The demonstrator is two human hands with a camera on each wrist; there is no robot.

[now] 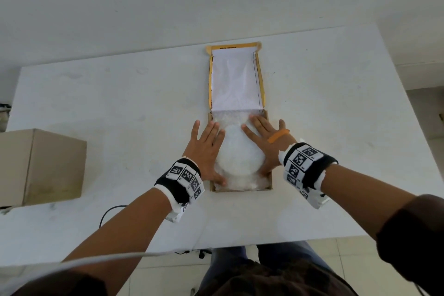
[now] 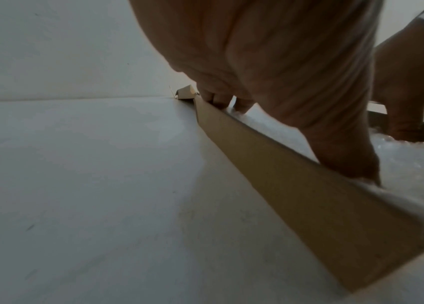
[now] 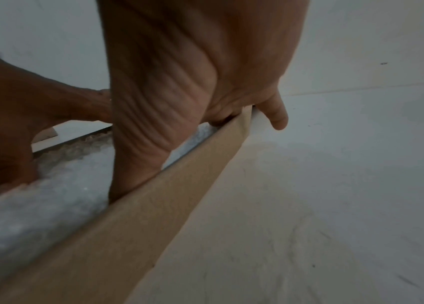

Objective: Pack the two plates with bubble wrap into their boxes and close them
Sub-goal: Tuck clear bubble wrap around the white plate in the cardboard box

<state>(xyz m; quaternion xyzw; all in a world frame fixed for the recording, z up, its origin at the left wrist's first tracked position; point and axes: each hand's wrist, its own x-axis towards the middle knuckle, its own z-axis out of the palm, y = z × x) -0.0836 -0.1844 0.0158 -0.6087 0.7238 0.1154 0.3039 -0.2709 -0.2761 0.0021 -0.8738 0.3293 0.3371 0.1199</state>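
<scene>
A flat cardboard box [image 1: 241, 189] lies open at the table's middle, its lid [image 1: 235, 79] folded back away from me with the white inside up. Inside the box lies a round plate wrapped in bubble wrap [image 1: 240, 151]. My left hand [image 1: 206, 146] presses flat on the wrap's left side, fingers spread and straight, thumb down near the front corner. My right hand [image 1: 264, 137] presses flat on the right side the same way. In the left wrist view the left hand [image 2: 283, 82] reaches over the box's brown wall [image 2: 296, 185]. In the right wrist view the right hand [image 3: 179, 92] does likewise over the other wall [image 3: 153, 216].
A second, closed brown cardboard box [image 1: 40, 166] stands at the table's left edge. The white table [image 1: 336, 103] stretches out on both sides of the open box. A cable [image 1: 108, 214] runs by my left forearm. A white wall rises behind the table.
</scene>
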